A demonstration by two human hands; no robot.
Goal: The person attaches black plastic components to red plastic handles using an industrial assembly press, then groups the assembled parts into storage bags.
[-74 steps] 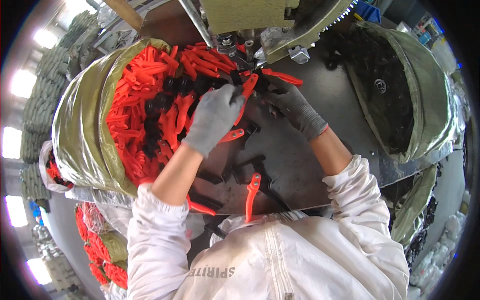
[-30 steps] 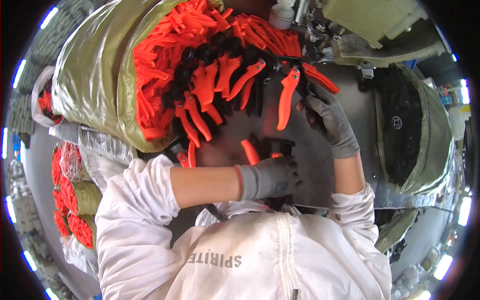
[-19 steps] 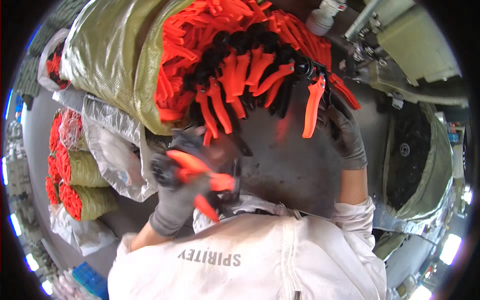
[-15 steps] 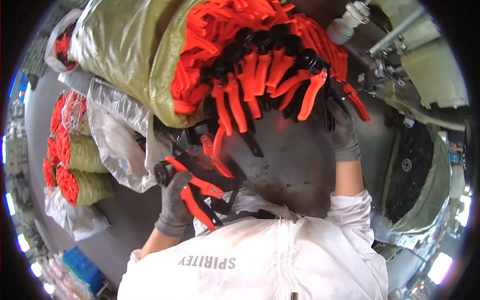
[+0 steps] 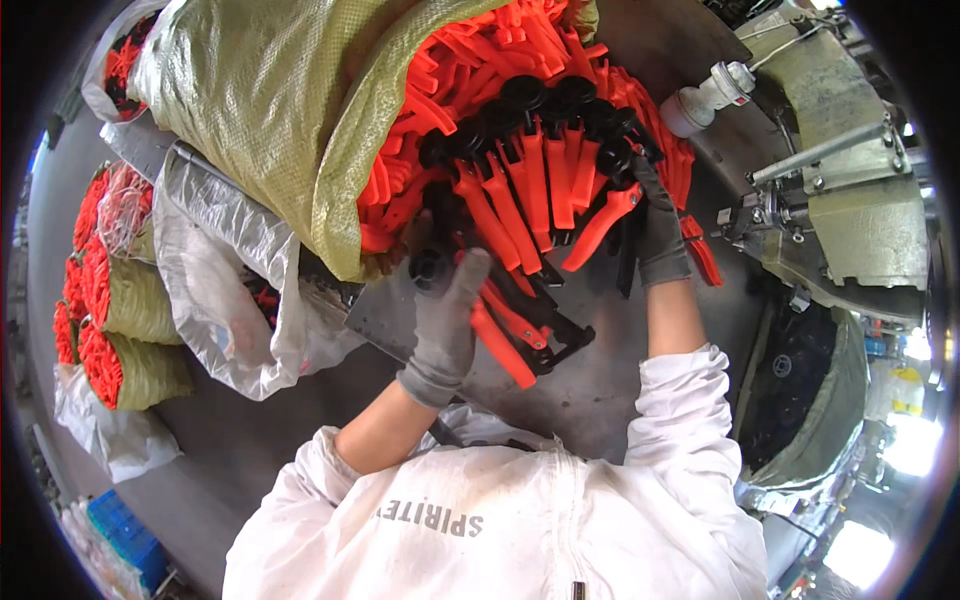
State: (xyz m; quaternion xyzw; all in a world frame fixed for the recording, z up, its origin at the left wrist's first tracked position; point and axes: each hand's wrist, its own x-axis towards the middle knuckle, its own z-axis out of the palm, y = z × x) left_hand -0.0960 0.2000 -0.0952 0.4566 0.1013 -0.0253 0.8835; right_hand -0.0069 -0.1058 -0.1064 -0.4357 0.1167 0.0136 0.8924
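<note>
Orange-and-black tool handles (image 5: pixel 520 330) inside left hand (image 5: pixel 447 320) grip.

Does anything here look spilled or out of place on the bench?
Nothing looks broken. The orange-handled tools spill out of the open green woven sack onto the metal bench in a loose heap. The left hand and the right hand are both at that heap.

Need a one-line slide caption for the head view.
Gloved left hand grips orange-handled tools; right hand reaches into the orange pile.
</note>
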